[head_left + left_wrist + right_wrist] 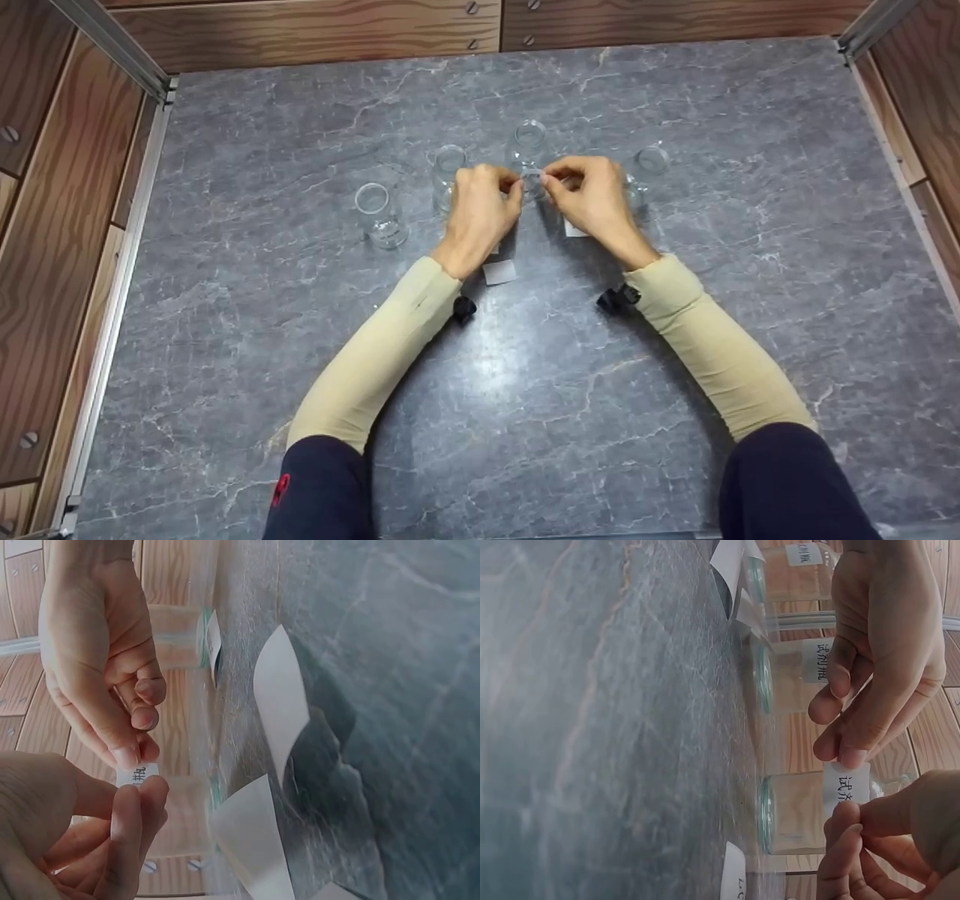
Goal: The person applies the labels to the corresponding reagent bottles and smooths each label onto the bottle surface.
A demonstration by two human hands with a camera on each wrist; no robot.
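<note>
Between my two hands a small white paper label (532,172) with handwritten characters is stretched, overlapping the front of the middle clear glass bottle (527,154) in the head view. My left hand (480,210) pinches the label's left end between thumb and fingertips. At its other end, the thumb and index finger of my right hand (596,199) do the same. In the right wrist view, the label (845,784) shows dark writing facing the camera, and the bottle (795,811) stands upright behind it.
To the left stand two more glass bottles (386,225) (451,159); labels (815,661) show on bottles in the right wrist view. Another bottle (652,160) stands at right, partly behind my hand. Loose paper slips (500,272) (574,229) lie on the grey marbled table (300,337).
</note>
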